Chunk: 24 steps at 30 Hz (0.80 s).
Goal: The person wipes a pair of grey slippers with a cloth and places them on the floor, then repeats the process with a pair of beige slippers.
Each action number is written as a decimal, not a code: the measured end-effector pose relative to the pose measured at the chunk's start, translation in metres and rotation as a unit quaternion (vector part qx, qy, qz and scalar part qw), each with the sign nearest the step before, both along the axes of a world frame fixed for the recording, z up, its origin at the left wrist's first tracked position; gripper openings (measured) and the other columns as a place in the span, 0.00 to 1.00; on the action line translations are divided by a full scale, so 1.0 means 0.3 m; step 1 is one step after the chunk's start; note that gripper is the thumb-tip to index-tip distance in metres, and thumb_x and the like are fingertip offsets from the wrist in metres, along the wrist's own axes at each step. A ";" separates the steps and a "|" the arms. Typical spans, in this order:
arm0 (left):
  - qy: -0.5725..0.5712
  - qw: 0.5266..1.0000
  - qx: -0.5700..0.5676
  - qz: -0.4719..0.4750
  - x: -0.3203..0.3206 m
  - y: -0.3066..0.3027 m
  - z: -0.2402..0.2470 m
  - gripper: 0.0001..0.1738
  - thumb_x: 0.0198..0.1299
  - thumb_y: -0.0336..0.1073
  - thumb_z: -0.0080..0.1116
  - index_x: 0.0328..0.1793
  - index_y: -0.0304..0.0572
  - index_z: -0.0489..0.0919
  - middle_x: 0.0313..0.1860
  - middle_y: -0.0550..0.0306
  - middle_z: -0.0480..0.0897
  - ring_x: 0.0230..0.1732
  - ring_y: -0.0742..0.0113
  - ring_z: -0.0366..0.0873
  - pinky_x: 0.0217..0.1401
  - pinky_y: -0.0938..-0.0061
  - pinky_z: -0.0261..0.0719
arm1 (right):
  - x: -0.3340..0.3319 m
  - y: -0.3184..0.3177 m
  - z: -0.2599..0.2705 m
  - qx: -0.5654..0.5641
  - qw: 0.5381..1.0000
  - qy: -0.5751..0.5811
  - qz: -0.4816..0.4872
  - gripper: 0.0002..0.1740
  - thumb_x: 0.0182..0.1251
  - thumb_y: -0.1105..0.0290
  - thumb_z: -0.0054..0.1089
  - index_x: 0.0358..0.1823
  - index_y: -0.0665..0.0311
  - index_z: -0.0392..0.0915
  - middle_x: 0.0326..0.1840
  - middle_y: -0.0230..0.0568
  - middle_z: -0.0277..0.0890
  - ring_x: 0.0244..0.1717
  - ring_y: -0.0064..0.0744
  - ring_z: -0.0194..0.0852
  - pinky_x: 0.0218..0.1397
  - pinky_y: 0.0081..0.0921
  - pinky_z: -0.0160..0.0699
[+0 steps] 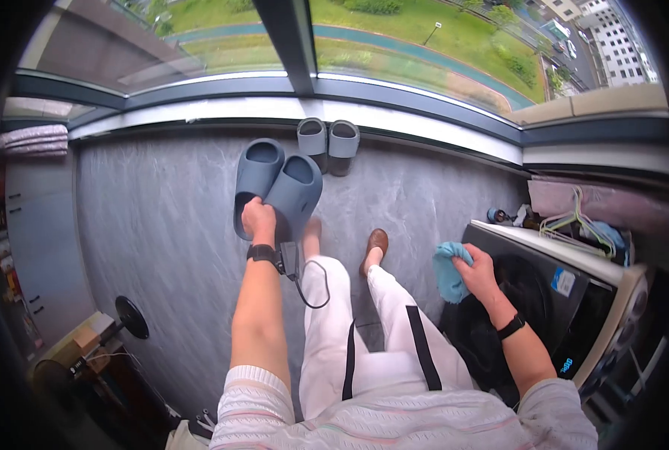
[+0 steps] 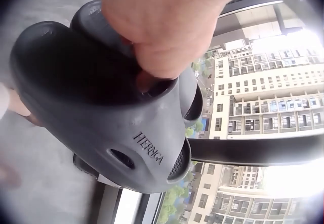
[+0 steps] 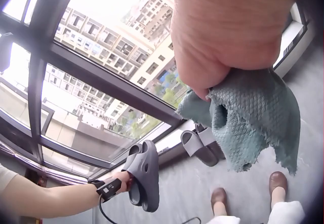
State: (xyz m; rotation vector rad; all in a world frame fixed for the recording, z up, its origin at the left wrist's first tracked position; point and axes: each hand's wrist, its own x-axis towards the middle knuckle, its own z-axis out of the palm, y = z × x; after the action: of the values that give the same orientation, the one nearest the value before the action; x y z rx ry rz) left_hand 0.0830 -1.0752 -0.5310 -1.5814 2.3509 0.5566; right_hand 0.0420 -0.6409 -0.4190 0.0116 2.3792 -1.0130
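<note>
A pair of dark blue-grey slide slippers (image 1: 295,193) hangs from my left hand (image 1: 259,219), whose fingers grip both by their inner edges. In the left wrist view the nearer slipper (image 2: 126,128) shows the lettering HERNGA and a slot in its upper. My right hand (image 1: 481,271) pinches a teal cloth (image 1: 450,271) by its top, out to the right side. Frayed edges and a hole show on the cloth (image 3: 258,118) in the right wrist view, where it droops below the fingers.
A second pair of grey slippers (image 1: 328,144) stands on the floor by the window sill. At right is a black front-loading washing machine (image 1: 533,300), with hangers (image 1: 582,225) behind it. Cabinets (image 1: 46,240) line the left wall; a round black disc (image 1: 132,316) stands near them.
</note>
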 end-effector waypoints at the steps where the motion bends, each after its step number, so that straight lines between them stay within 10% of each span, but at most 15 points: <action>1: -0.001 1.000 -0.001 0.005 -0.020 -0.040 -0.074 0.13 0.49 0.33 0.53 0.42 0.52 0.83 0.42 0.50 0.82 0.45 0.49 0.79 0.46 0.59 0.76 | -0.009 -0.032 -0.028 0.011 0.999 -0.028 -0.009 0.11 0.55 0.72 0.60 0.41 0.65 0.79 0.34 0.44 0.78 0.35 0.33 0.79 0.40 0.26 0.74; 12: 0.108 0.987 0.047 0.106 -0.163 -0.421 -0.978 0.15 0.46 0.32 0.50 0.40 0.43 0.83 0.38 0.42 0.82 0.43 0.44 0.78 0.49 0.61 0.75 | -0.018 -0.276 -0.383 0.093 0.983 -0.153 -0.037 0.08 0.56 0.74 0.59 0.38 0.66 0.78 0.31 0.39 0.76 0.34 0.28 0.75 0.40 0.23 0.73; 24: 0.166 0.970 0.024 0.174 -0.353 -0.496 -1.296 0.11 0.50 0.29 0.50 0.36 0.39 0.83 0.27 0.48 0.83 0.30 0.56 0.82 0.36 0.67 0.78 | -0.029 -0.289 -0.542 0.121 0.963 -0.236 -0.052 0.09 0.57 0.75 0.61 0.40 0.66 0.79 0.35 0.36 0.76 0.37 0.26 0.74 0.43 0.22 0.72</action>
State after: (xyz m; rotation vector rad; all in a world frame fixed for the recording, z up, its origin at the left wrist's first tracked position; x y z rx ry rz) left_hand -0.0229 -1.2239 -0.9198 -2.0289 2.2613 1.0169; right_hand 0.0332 -0.7277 -0.5816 0.4246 2.0561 -0.6634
